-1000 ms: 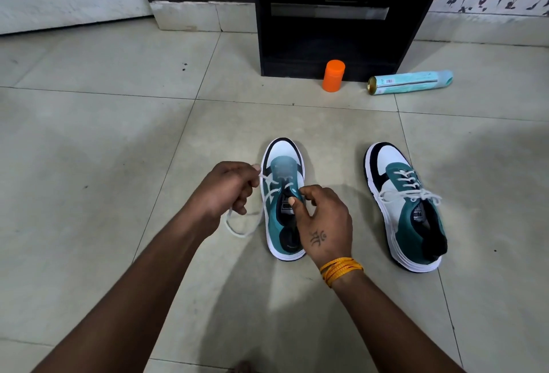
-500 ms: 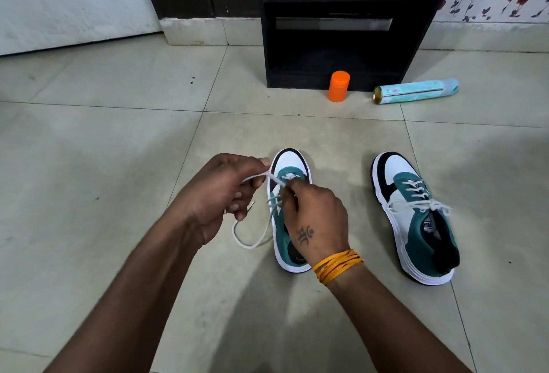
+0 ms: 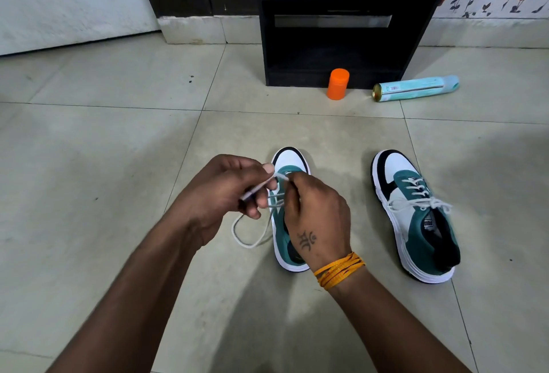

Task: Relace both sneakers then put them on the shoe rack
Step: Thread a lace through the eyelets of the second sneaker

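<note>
Pale floor tiles hold both sneakers, toes toward twelve o'clock. Over the near sneaker [image 3: 289,218], the left hand [image 3: 221,194] pinches the white lace [image 3: 252,233], which trails toward seven o'clock; the right hand [image 3: 319,215] has its fingertips hidden at the eyelets. At three o'clock lies the laced sneaker [image 3: 416,218].

Bare forearms, no sleeves in view. Several turns of orange-yellow thread [image 3: 339,270] wound round the right wrist like a bracelet. A small dark tattoo [image 3: 307,240] inked on the back of the right hand [image 3: 318,218]; left hand [image 3: 219,194] unadorned.
</note>
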Tool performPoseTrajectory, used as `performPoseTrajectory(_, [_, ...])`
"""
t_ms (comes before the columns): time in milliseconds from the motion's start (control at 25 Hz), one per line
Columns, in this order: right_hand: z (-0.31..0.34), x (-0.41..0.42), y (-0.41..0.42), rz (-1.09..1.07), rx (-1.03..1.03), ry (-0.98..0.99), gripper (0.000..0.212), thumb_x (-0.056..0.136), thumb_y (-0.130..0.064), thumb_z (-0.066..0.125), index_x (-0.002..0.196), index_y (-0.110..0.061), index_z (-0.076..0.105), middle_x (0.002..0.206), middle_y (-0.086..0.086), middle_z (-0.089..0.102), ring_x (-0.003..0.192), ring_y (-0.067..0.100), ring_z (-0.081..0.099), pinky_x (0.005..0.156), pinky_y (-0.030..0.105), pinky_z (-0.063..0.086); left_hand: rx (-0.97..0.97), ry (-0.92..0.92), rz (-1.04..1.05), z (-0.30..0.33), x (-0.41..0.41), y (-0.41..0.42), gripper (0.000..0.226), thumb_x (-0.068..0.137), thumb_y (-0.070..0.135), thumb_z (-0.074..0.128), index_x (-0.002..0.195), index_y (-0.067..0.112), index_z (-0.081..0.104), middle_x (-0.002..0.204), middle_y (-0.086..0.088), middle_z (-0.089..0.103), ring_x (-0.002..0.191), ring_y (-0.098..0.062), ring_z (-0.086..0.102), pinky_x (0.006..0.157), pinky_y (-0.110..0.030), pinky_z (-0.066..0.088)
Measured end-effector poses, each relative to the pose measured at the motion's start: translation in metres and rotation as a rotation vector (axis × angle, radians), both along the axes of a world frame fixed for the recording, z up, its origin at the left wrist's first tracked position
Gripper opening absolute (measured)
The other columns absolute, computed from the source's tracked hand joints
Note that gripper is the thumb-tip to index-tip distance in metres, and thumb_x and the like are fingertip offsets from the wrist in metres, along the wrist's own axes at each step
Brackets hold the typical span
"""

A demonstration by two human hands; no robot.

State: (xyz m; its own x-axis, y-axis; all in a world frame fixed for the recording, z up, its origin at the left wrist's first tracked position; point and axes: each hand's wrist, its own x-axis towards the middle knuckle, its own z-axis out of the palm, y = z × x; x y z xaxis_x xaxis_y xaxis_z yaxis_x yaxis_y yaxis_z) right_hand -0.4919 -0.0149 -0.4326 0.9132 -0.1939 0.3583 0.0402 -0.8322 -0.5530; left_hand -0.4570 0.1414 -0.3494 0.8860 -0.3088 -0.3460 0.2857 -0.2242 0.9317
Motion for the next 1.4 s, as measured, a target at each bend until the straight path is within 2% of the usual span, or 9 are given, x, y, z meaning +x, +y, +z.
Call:
performPoseTrajectory(200, [-0.006, -0.002, -0.002, -0.004, -0.010, 0.036, 0.021, 0.098, -0.032, 0.052, 0.083, -0.020, 0.061, 0.071, 0.003, 0.066, 0.062, 0.032, 0.060, 0.050, 0.031, 0.033, -0.010, -0.022, 0.002, 0.002, -0.002, 0.004, 0.008, 0.094, 0.004, 0.070, 0.098, -0.001, 0.074, 0.087, -0.022, 0.077, 0.070, -0.027, 0.071, 0.072, -0.032, 0.062])
performPoseTrajectory(440, [-0.005, -0.004, -0.001, -0.003, -0.013, 0.015, 0.017, 0.097, -0.028, 0.062, 0.082, -0.020, 0.060, 0.068, 0.003, 0.063, 0.058, 0.032, 0.058, 0.052, 0.028, 0.026, -0.068, -0.073, -0.025, -0.001, -0.004, -0.003, 0.039, 0.095, -0.003, 0.066, 0.127, 0.018, 0.068, 0.097, -0.020, 0.079, 0.079, -0.032, 0.075, 0.076, -0.032, 0.061])
performPoseTrajectory(560, [-0.007, -0.004, 0.000, -0.005, -0.008, 0.002, 0.018, 0.096, -0.028, 0.057, 0.081, -0.019, 0.059, 0.067, 0.003, 0.063, 0.056, 0.032, 0.058, 0.052, 0.028, 0.027, -0.088, -0.119, -0.064, -0.004, -0.003, 0.000, 0.034, 0.091, -0.011, 0.068, 0.117, 0.009, 0.076, 0.101, -0.019, 0.079, 0.096, -0.040, 0.076, 0.084, -0.034, 0.062])
performPoseTrajectory(720, [-0.006, -0.005, 0.000, 0.013, -0.007, 0.010, 0.015, 0.096, -0.028, 0.056, 0.087, -0.021, 0.066, 0.071, 0.002, 0.067, 0.061, 0.032, 0.061, 0.049, 0.030, 0.034, -0.034, -0.199, -0.079, -0.008, -0.007, -0.002, 0.026, 0.085, -0.011, 0.075, 0.103, 0.006, 0.080, 0.096, -0.014, 0.080, 0.093, -0.032, 0.077, 0.089, -0.034, 0.062])
performPoseTrajectory(880, [-0.005, -0.006, -0.002, 0.052, 0.030, 0.045, 0.012, 0.095, -0.026, 0.058, 0.101, -0.024, 0.068, 0.076, 0.003, 0.069, 0.067, 0.033, 0.063, 0.052, 0.034, 0.040, 0.083, -0.293, -0.021, -0.012, -0.004, -0.002, 0.012, 0.085, 0.000, 0.081, 0.089, 0.012, 0.080, 0.077, -0.002, 0.076, 0.069, -0.015, 0.070, 0.071, -0.021, 0.055])
performPoseTrajectory(1000, [0.003, -0.008, -0.005, 0.081, 0.183, 0.050, 0.038, 0.089, -0.020, 0.061, 0.126, -0.030, 0.063, 0.087, -0.004, 0.073, 0.069, 0.023, 0.065, 0.062, 0.037, 0.053, 0.407, -0.433, 0.048, -0.022, -0.001, 0.000, 0.015, 0.083, 0.015, 0.086, 0.078, 0.027, 0.079, 0.068, 0.016, 0.065, 0.051, -0.005, 0.055, 0.055, -0.011, 0.037])
performPoseTrajectory(1120, [0.006, -0.007, -0.007, 0.151, 0.341, -0.019, 0.027, 0.088, -0.013, 0.069, 0.111, -0.026, 0.073, 0.087, -0.011, 0.075, 0.068, 0.007, 0.067, 0.068, 0.033, 0.057, 0.518, -0.408, 0.036, -0.028, -0.001, 0.002, 0.015, 0.084, 0.018, 0.084, 0.076, 0.029, 0.077, 0.057, 0.013, 0.065, 0.042, -0.005, 0.050, 0.048, -0.013, 0.035])
performPoseTrajectory(1240, [0.003, -0.006, -0.007, 0.154, 0.391, -0.052, 0.014, 0.089, -0.010, 0.073, 0.094, -0.022, 0.077, 0.085, -0.011, 0.076, 0.073, 0.005, 0.070, 0.071, 0.034, 0.058, 0.572, -0.439, -0.016, -0.031, 0.000, 0.001, 0.012, 0.086, 0.021, 0.081, 0.078, 0.029, 0.077, 0.058, 0.025, 0.063, 0.048, 0.000, 0.055, 0.051, -0.011, 0.035])
performPoseTrajectory(1400, [0.000, -0.006, -0.014, 0.191, 0.388, -0.047, 0.013, 0.091, -0.009, 0.072, 0.089, -0.021, 0.075, 0.085, -0.013, 0.072, 0.079, 0.006, 0.066, 0.074, 0.030, 0.053, 0.375, -0.298, -0.044, -0.039, 0.002, -0.005, 0.010, 0.094, 0.015, 0.074, 0.090, 0.023, 0.080, 0.078, 0.009, 0.077, 0.057, -0.008, 0.061, 0.061, -0.023, 0.051])
